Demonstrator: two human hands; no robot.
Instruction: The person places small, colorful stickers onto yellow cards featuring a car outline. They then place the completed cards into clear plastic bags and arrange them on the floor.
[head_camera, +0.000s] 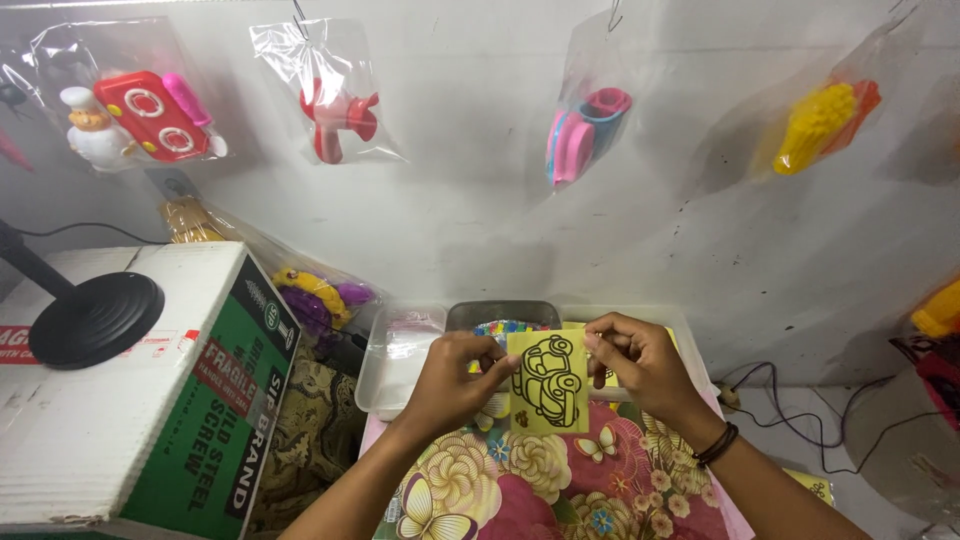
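Both my hands hold up a small yellow card (549, 384) printed with a black outline drawing of a car. My left hand (456, 380) pinches its left edge and my right hand (634, 361) pinches its top right corner. A dark bracelet sits on my right wrist. Below the card lies a pink cloth with flowers and butterflies (540, 480).
A clear plastic tray (400, 360) and a dark tray of coloured bits (500, 318) stand behind the card. A large white and green cardboard box (150, 400) with a black round stand base (95, 318) is at left. Bagged plastic toys (335, 100) hang on the wall. Cables lie at right (800, 410).
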